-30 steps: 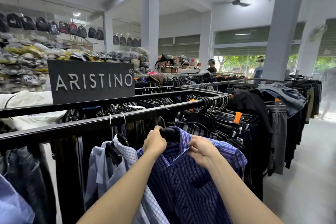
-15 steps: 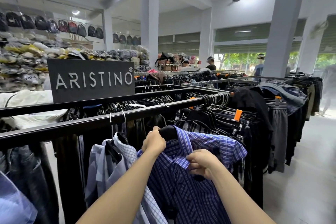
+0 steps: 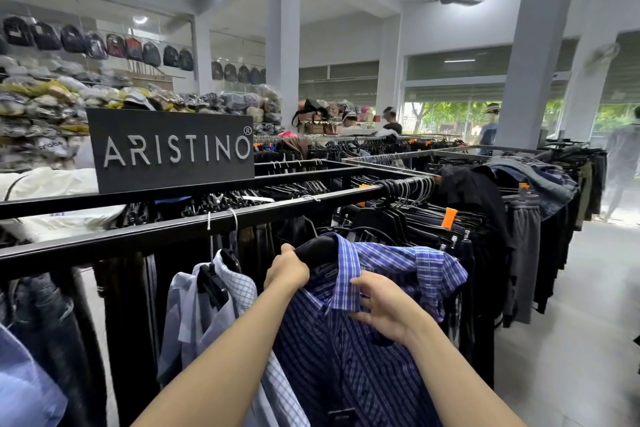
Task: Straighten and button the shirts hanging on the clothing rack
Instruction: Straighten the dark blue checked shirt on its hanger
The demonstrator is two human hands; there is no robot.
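A dark blue striped shirt (image 3: 346,357) with a lighter blue checked collar hangs on a black hanger (image 3: 317,248) in front of the black rack rail (image 3: 138,236). My left hand (image 3: 285,272) grips the hanger's left shoulder and the shirt's collar edge. My right hand (image 3: 384,305) holds the front of the shirt just below the collar, fingers curled into the cloth. A white checked shirt (image 3: 239,284) hangs on a black hanger just to the left, touching the blue one.
A black ARISTINO sign (image 3: 173,151) stands on the rack's back rail. Dark trousers on hangers (image 3: 433,218) fill the rail to the right. Jeans (image 3: 52,340) hang at left. People stand far back by the windows. Grey floor (image 3: 571,322) runs along the right.
My right hand has slid down from the collar's tip to the shirt front below it and spread its fingers. The left hand stays on the hanger's shoulder.
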